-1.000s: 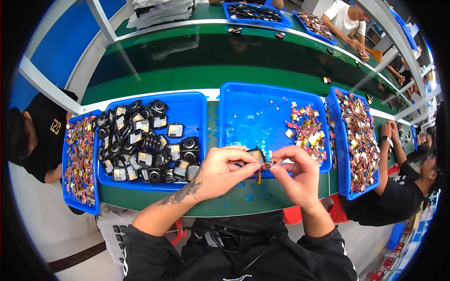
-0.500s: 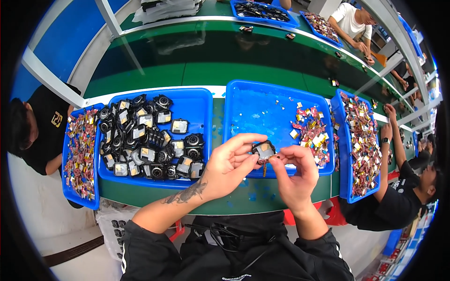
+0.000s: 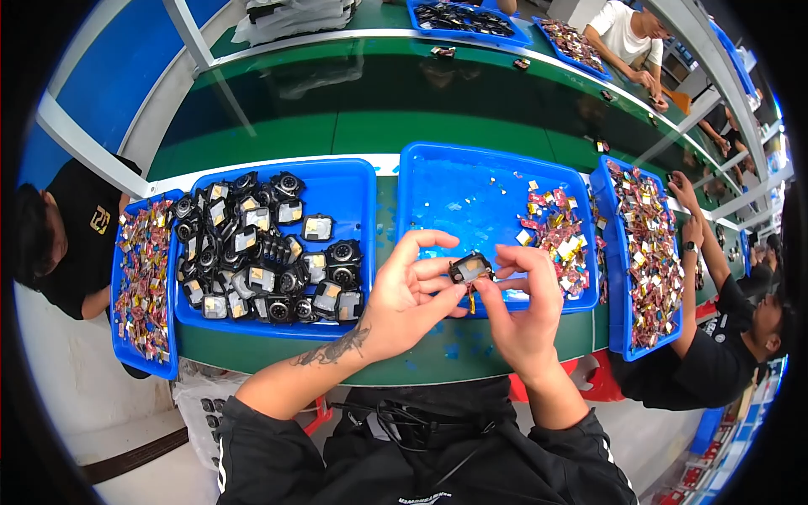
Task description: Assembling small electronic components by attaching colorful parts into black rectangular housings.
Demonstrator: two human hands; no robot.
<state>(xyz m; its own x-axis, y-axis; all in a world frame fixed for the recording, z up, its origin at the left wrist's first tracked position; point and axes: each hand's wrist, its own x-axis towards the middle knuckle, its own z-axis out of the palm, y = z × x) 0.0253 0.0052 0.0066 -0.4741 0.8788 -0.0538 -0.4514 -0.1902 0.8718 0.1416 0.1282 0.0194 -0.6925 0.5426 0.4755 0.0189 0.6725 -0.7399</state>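
Observation:
A black watch case (image 3: 469, 267) with a grey inner face is held up in front of me, over the near edge of an open blue tray. My left hand (image 3: 411, 295) grips its left side between thumb and fingers. At the case's lower right edge, my right hand (image 3: 530, 316) has its thumb and fingertips on a small reddish part, which the fingers partly hide. A thin gold ribbon strip (image 3: 472, 303) dangles below the case.
Left stands a blue tray (image 3: 368, 227) heaped with black watch cases. Ahead, another blue tray (image 3: 438, 181) holds small reddish circuit boards (image 3: 560, 236) along its right side. Narrow trays of boards flank both. Beyond runs a green conveyor belt (image 3: 379, 93). Co-workers sit left, right and across.
My right fingers have shifted upward along the case's right side and opened slightly from the thumb. The case has moved a little left and tilted.

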